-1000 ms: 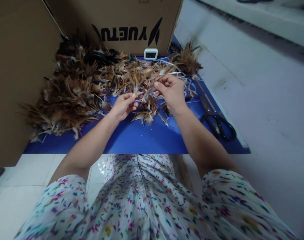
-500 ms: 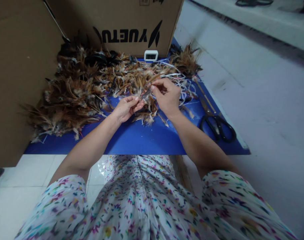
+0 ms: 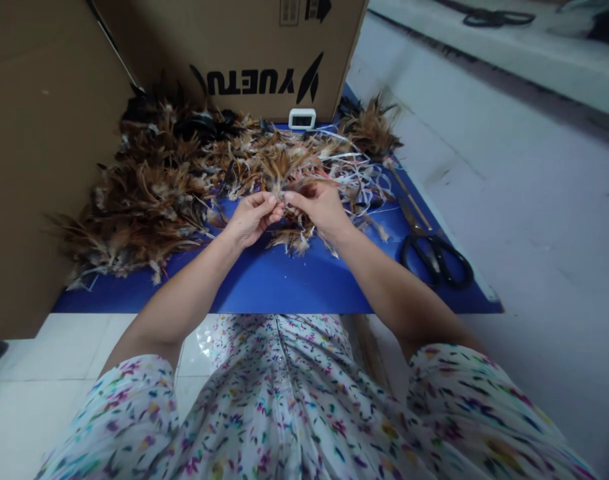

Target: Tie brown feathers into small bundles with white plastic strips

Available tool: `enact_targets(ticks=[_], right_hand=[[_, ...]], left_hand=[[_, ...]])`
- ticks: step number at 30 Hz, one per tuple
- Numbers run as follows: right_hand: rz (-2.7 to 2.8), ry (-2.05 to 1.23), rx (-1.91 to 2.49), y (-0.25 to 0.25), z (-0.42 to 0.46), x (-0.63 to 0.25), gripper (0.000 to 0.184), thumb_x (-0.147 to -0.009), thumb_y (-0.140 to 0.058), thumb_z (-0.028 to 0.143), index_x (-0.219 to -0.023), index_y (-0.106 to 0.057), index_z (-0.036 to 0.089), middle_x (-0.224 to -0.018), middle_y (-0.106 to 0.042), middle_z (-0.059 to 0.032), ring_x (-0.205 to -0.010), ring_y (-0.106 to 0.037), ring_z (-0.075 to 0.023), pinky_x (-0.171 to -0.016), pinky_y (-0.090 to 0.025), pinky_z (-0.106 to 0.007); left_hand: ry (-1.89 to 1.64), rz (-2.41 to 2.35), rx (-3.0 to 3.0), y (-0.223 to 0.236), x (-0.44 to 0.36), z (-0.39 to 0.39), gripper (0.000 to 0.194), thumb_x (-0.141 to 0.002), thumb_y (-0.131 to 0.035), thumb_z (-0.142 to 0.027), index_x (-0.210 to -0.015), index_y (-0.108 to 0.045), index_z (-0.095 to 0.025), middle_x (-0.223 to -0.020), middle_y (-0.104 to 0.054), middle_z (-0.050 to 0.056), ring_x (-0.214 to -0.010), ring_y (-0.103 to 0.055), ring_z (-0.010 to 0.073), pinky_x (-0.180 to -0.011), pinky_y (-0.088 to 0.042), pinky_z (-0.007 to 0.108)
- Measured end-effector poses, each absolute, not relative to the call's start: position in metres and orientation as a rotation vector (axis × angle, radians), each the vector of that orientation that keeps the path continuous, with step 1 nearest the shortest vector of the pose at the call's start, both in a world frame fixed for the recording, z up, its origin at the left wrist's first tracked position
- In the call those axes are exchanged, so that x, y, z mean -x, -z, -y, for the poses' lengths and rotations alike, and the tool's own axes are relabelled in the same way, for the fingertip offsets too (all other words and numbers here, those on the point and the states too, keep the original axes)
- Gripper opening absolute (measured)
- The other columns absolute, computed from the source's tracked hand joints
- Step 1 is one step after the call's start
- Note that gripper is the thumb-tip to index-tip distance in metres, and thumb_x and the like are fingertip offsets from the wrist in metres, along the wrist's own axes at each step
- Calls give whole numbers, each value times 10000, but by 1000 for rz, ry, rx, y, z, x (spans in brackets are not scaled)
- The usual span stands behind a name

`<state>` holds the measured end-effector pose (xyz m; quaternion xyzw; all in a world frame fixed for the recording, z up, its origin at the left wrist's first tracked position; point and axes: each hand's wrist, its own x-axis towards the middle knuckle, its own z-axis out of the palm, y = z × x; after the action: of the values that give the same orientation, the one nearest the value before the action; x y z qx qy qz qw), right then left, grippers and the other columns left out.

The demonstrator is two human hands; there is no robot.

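Over the blue table [image 3: 294, 287], my left hand [image 3: 254, 217] pinches the base of a brown feather bunch [image 3: 278, 167] that fans out above the thumb. My right hand [image 3: 319, 207] is closed just to its right, thumb and fingers pinching a brown feather [image 3: 311, 182]. The fingertips of both hands nearly meet. A few loose feathers [image 3: 297, 241] lie below and between the hands. A large heap of brown feathers [image 3: 144, 193] spreads to the left and behind them, and white ribbon strands [image 3: 359, 170] lie tangled beyond my right hand.
Black-handled scissors [image 3: 437, 260] lie at the right table edge beside a thin stick [image 3: 411, 197]. A small white digital clock [image 3: 302, 119] stands before a cardboard box [image 3: 254, 40]. Another cardboard panel [image 3: 34, 167] borders the left side. More feathers [image 3: 374, 127] sit at the back right.
My right hand has moved left and slightly down with its feather, closing the gap to my left hand. My left hand has shifted slightly right, still pinching the bunch.
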<state>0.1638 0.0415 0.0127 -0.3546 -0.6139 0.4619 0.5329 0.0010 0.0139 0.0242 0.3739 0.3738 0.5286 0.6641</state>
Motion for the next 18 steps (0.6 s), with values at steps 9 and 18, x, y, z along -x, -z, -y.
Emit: enact_targets(ticks=[9, 18], right_hand=[[1633, -831, 890, -17, -38, -167, 276, -786, -764, 432, -686, -705, 182, -697, -717, -26, -644, -620, -154, -664, -515, -320], [1633, -591, 943, -14, -36, -165, 316, -882, -664, 514, -780, -699, 217, -836, -739, -45, -810, -676, -194, -822, -550, -359]], left_hand=[[-1228, -835, -973, -15, -1, -16, 246, -825, -815, -245, -746, -612, -130, -703, -718, -2, -553, -673, 72, -537, -550, 154], [-1318, -1100, -1156, -15, -7, -14, 213, -884, -743, -216, -737, -603, -151, -664, -706, 0, -488, -644, 95, -543, -549, 211]])
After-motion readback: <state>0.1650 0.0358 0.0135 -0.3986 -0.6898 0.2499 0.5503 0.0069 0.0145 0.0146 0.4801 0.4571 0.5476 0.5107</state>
